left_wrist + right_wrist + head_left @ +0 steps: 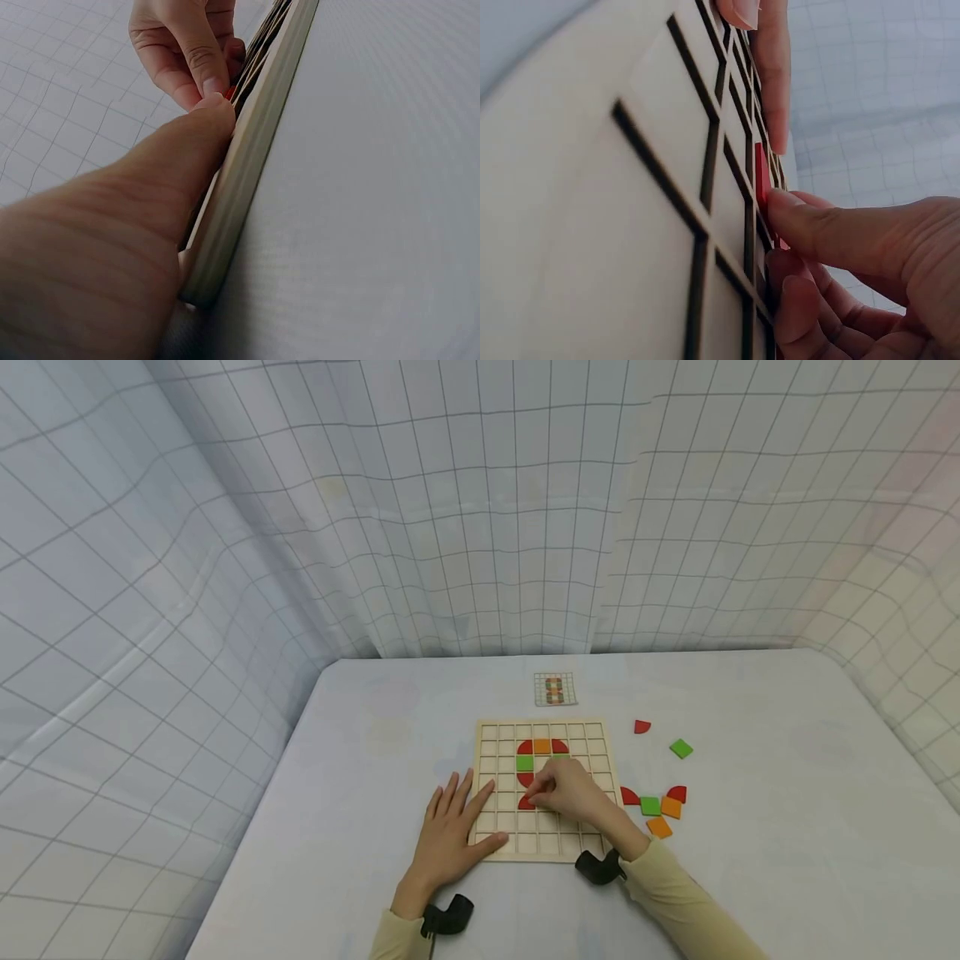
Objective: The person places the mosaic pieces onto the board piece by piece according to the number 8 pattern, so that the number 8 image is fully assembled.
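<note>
A square wooden grid board (498,843) lies on the table. My left hand (447,839) rests spread over its left edge, the thumb on the near left corner. My right hand (572,791) pinches a red quarter-circle tile (525,803) between thumb and fingers, low over a cell near the board's middle. The right wrist view shows that red tile (762,176) at the thumb tip, against the grid. Above it on the board sit red quarter-circles (526,747), an orange square (542,746) and green squares (524,763). Part of this pattern hides behind my right hand.
A small printed pattern card (555,689) lies beyond the board. To the right are loose tiles: a red quarter-circle (642,727), green squares (681,748), orange squares (659,827) and more red pieces (630,796). Gridded white curtains (480,527) enclose the table.
</note>
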The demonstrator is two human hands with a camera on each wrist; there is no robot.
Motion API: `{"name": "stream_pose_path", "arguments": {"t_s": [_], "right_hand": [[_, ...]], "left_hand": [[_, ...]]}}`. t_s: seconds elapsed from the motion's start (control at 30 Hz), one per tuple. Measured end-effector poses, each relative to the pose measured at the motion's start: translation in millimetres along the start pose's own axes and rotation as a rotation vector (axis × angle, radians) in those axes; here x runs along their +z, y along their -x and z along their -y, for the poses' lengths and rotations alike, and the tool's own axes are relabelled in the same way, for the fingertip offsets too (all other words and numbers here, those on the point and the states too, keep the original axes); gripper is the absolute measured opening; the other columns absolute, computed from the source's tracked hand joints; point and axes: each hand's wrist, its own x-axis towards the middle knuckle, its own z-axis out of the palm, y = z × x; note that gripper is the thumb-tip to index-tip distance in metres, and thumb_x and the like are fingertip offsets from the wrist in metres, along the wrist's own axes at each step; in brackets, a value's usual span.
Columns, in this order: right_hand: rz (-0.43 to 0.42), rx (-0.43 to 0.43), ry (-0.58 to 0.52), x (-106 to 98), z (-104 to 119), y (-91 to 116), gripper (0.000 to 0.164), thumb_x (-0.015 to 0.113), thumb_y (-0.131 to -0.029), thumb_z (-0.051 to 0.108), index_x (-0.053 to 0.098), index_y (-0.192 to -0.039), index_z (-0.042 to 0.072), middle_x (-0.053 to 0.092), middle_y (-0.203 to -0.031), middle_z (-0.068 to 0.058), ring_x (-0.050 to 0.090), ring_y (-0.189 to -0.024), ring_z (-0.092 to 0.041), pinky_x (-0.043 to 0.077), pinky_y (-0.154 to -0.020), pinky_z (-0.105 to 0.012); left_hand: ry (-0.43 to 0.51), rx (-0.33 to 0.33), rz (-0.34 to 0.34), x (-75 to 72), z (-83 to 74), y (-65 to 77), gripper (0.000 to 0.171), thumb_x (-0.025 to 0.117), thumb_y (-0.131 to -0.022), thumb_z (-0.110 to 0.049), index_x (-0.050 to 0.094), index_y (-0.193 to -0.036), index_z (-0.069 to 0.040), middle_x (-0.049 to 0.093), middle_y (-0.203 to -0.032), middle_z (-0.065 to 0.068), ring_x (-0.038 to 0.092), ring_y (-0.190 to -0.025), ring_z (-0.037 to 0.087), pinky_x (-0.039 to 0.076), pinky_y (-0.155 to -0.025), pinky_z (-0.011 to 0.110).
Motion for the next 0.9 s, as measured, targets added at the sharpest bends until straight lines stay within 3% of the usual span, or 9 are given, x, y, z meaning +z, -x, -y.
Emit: {"name": "stream_pose_path", "arguments": {"t_s": [0.23, 0.5, 0.73, 0.9], "right_hand": [[-0.012, -0.014, 0.029, -1, -1, 6, 0.005, 0.077, -0.080, 0.012, 0.076, -0.076, 0.014, 0.056, -0.074, 0.010, 0.050, -0.066, -0.008, 0.044, -0.056, -0.023], [0.016, -0.077, 0.005, -4, -12, 15, 0.004, 0.075, -0.083, 0.015, 0.074, -0.087, 0.017, 0.059, -0.076, 0.015, 0.052, -0.066, -0.007, 0.047, -0.059, -0.024], [-0.136, -0.110, -0.037, -18, -25, 27, 0.004, 0.072, -0.086, 0.016, 0.074, -0.089, 0.015, 0.062, -0.082, 0.013, 0.055, -0.070, -0.007, 0.049, -0.063, -0.024], [-0.229, -0.068, -0.018, -39, -36, 41, 0.006, 0.073, -0.085, 0.015, 0.074, -0.090, 0.012, 0.064, -0.082, 0.012, 0.054, -0.067, -0.008, 0.048, -0.060, -0.023]], "left_hand": [[0.004, 0.002, -0.005, -1.2, -0.6, -0.1, 0.076, 0.058, -0.086, -0.058, 0.037, -0.148, -0.021, 0.021, -0.154, 0.013, 0.010, -0.142, 0.032, 0.005, -0.111, 0.050], [0.009, 0.003, 0.000, -0.7, -1.5, -0.8, 0.075, 0.058, -0.086, -0.058, 0.037, -0.148, -0.021, 0.021, -0.154, 0.014, 0.010, -0.142, 0.033, 0.005, -0.111, 0.051], [0.012, 0.009, -0.012, -1.4, -1.6, 0.0, 0.076, 0.060, -0.085, -0.057, 0.039, -0.147, -0.019, 0.024, -0.153, 0.015, 0.013, -0.141, 0.036, 0.008, -0.110, 0.054], [0.013, 0.008, -0.004, -1.9, -1.4, -0.3, 0.076, 0.059, -0.086, -0.057, 0.038, -0.148, -0.019, 0.022, -0.154, 0.014, 0.012, -0.141, 0.035, 0.007, -0.110, 0.053]]}}
